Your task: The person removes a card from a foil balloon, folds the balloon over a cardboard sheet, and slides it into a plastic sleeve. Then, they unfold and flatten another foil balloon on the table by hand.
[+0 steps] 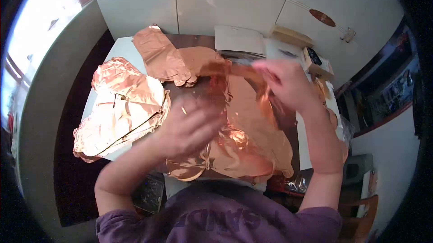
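My right hand point(286, 80) is raised over the right half of the table, with its fingers pinched on the edge of a blurred copper-coloured foil sheet point(241, 70), which looks like a flat foil balloon. Lower and to the left, my left hand point(191, 125) hovers above the foil, too smeared by motion to read its fingers. Beneath both hands lies a large flat, shiny foil balloon point(266, 139) with rounded edges. Another pile of crumpled foil balloons point(128, 103) rests to the left, and a flat stack of them point(155, 55) lies toward the back.
White cabinets point(225, 8) stand behind the table. At the back are a pale flat box point(239, 40) and a long cardboard box point(291, 37). A small box with a black item point(315, 60) sits at the right. A wooden chair point(363, 218) is at the lower right.
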Demonstrator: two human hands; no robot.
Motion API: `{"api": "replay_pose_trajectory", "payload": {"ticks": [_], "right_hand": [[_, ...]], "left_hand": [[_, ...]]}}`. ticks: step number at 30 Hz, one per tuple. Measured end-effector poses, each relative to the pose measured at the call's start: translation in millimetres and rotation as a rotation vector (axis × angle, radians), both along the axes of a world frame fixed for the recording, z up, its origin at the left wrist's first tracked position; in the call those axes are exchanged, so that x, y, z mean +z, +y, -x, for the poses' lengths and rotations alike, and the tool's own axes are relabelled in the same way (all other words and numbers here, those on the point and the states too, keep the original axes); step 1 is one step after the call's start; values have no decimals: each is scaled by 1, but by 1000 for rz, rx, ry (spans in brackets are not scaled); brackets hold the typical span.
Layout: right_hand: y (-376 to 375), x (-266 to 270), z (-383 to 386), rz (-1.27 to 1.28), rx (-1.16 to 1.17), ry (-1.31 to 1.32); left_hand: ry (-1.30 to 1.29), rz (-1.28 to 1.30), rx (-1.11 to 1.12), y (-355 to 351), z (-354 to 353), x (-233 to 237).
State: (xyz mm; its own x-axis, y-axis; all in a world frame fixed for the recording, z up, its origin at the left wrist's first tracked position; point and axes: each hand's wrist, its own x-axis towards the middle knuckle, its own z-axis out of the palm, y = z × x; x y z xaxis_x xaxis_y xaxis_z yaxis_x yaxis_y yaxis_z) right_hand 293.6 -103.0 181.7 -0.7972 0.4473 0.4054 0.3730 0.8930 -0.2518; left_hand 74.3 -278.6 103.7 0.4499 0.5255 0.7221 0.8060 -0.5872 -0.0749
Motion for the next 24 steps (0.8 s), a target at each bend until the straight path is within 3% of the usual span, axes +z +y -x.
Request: {"api": "replay_pose_trajectory", "payload": {"ticks": [1,2,4,6,12,16,22,24], "right_hand": [[-12,-8,-21,-95,87,48],[-25,-20,-40,-184,176,92],[-57,-46,-75,-62,240,12],[-90,-82,-89,-202,234,-22],[-128,-155,-114,-256,190,-17],[-130,-161,-111,-274,267,-2],[-126,-167,-107,-287,333,-14],[-127,-169,-103,-310,352,-41]], "left_hand": [[66,298,-115,-11,3,-16],[20,396,-73,-14,-2,-43],[-25,545,4,-21,-12,-91],[-6,616,77,-21,-19,-115],[-53,740,53,-21,-25,-116],[-111,740,37,-26,-29,-117],[-410,781,13,-28,-27,-109],[-313,675,48,-23,-25,-105]]}}
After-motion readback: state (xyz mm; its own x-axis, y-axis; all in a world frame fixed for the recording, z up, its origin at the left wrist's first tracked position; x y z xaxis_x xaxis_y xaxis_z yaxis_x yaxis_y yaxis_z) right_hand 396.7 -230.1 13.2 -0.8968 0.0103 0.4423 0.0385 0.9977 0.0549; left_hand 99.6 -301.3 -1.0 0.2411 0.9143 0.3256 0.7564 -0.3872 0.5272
